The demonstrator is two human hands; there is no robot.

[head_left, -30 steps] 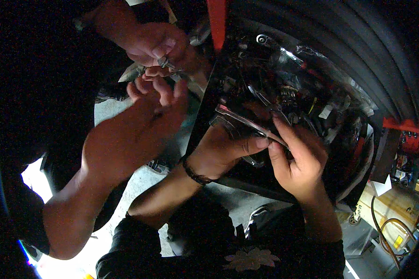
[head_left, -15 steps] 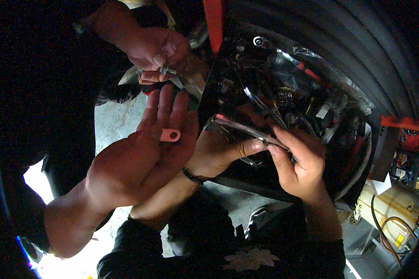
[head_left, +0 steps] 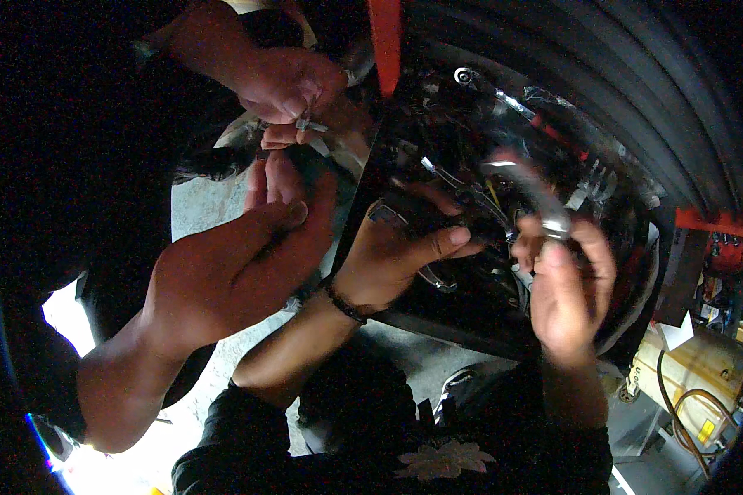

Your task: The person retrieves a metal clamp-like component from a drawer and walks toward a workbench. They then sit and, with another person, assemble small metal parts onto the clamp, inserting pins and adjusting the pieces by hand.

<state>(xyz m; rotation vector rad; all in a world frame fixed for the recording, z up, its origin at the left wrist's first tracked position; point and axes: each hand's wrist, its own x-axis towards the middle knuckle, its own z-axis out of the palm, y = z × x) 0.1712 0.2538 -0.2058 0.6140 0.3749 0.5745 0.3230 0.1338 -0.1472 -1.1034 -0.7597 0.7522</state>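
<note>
My right hand (head_left: 565, 301) is raised over a dark tray of tools (head_left: 462, 313), fingers closed round a shiny metal hand tool (head_left: 556, 223). Motion smears the tool's upper end, and its exact kind does not show. My left hand (head_left: 388, 260), with a dark bracelet at the wrist, is over the tray's near left side. Its thumb stretches right while the fingers curl, partly in shadow. A greyish dark object (head_left: 388, 213) lies against those fingers, too dim to name. Just below the thumb shows a curved chrome piece (head_left: 439, 282).
Left of me, a co-worker's near hand (head_left: 223, 276) has its thumb folded inward; their far hand (head_left: 293, 87) pinches a small metal piece (head_left: 308, 125). A ratchet (head_left: 464, 77) lies at the tray's far side. A red post (head_left: 384, 45) and a yellowish tank (head_left: 689, 371) stand nearby.
My right hand has lifted the metal tool away from my left thumb, up and to the right. The co-worker's near hand has folded its thumb in, and the flat holed tab on it no longer shows.
</note>
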